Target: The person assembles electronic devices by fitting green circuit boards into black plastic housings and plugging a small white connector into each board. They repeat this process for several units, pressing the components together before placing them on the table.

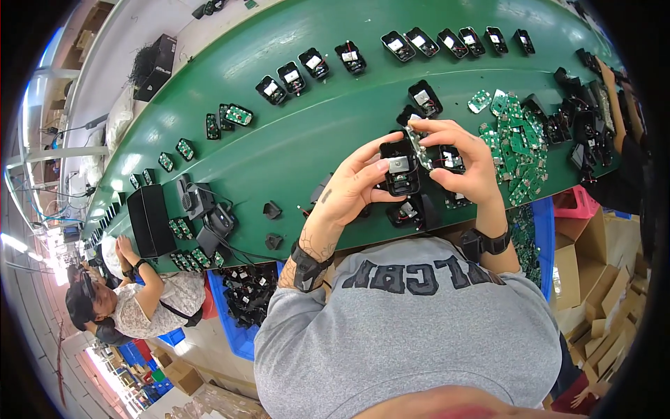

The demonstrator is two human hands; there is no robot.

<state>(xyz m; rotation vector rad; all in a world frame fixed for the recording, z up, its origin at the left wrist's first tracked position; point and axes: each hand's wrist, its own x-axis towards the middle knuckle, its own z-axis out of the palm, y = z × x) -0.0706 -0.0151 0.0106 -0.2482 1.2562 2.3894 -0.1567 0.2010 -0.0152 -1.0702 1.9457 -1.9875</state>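
Black housing point(400, 171) over green bench point(335, 112); blue bins point(548, 244), cardboard boxes point(572, 258) beside.

Bright, fairly even light falls over my fingers point(447, 128), which come out reasonably crisp. At the far left, the ceiling lamps point(14, 242) burn out to plain white. The glossy green tabletop point(314, 126) throws back pale patches of glare, while the insides of the black cases point(271, 90) sink into shadow. Toward the rim, straight edges bow, the cardboard boxes point(581, 255) look softer, and blackness swallows the corners.
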